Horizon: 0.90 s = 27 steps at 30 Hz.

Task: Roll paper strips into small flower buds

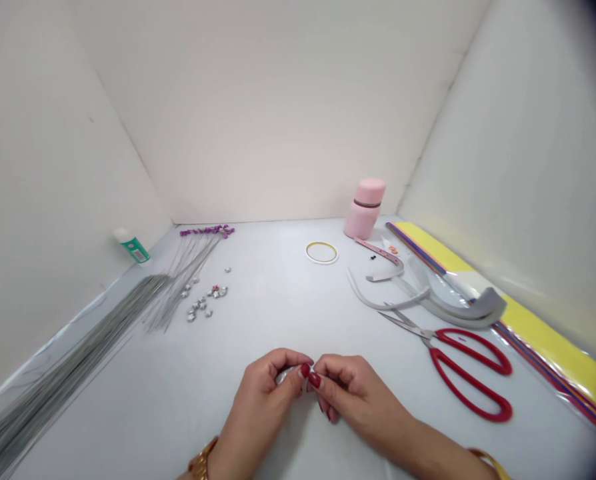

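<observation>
Near the front middle of the table, my left hand (275, 387) and my right hand (348, 387) meet fingertip to fingertip. Both pinch a small silver paper piece (312, 367), mostly hidden by the fingers; I cannot tell its full shape. A bit of silver also shows inside the curl of my left fingers. Ahead to the left lie several small silver folded stars (197, 307), one of them with red on it. Red-handled scissors (471, 363) rest with blades apart to the right of my right hand. Curved silvery-white paper strips (458, 310) lie beyond them.
Long grey wires (93, 343) run along the left side, near purple-tipped stems (208, 231). A green-and-white glue tube (134, 248) leans by the left wall. Toward the back are a tape roll (322, 253), a pink bottle (365, 208) and a pink measuring strip (378, 250). Coloured sheets (543, 327) line the right.
</observation>
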Motion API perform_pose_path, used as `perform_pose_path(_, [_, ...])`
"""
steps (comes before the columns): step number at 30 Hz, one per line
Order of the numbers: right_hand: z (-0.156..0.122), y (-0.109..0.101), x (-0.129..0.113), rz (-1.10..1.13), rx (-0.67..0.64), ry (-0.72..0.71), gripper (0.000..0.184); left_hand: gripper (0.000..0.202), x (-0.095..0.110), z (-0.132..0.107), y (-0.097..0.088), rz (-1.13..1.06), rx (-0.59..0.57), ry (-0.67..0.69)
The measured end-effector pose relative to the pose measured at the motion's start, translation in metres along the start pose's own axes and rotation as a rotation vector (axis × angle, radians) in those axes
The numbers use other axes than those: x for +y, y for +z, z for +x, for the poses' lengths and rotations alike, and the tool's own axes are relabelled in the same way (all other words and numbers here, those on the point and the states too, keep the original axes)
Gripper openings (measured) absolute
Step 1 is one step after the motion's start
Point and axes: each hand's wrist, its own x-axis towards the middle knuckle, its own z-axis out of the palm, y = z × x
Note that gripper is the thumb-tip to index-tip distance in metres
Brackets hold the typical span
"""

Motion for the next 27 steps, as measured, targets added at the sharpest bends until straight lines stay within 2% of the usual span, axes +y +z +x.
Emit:
perform_pose_path(3, [0.0, 0.0, 0.001, -0.013, 0.029, 0.01, 0.02, 0.014, 0.003, 0.0, -0.002, 0.025, 0.008, 0.023])
perform_pose_path(8, [-0.002, -0.002, -0.001, -0.149, 0.02, -0.047, 0.021, 0.011, 0.001, 0.002, 0.0, -0.102, -0.004, -0.041])
perform_pose_path(12, [-0.004, -0.001, -0.005, -0.31, 0.005, -0.132, 0.025, 0.014, -0.004, 0.002, 0.002, -0.203, 0.036, -0.039])
perform_pose_path(16, [-0.006, 0.0, -0.007, -0.446, -0.039, -0.224, 0.023, 0.008, -0.005, 0.0, 0.004, -0.157, 0.04, 0.005])
perform_pose_path(18, [-0.005, 0.001, -0.007, -0.4, -0.049, -0.199, 0.025, 0.012, -0.004, -0.001, 0.004, -0.143, 0.029, 0.01])
perform_pose_path(23, [0.0, -0.001, -0.001, -0.039, -0.032, -0.002, 0.024, 0.023, 0.004, -0.001, 0.001, -0.145, 0.021, -0.048])
perform_pose_path(27, [0.0, -0.001, 0.002, 0.034, -0.014, 0.018, 0.025, 0.023, 0.007, -0.001, -0.001, 0.009, -0.002, -0.073])
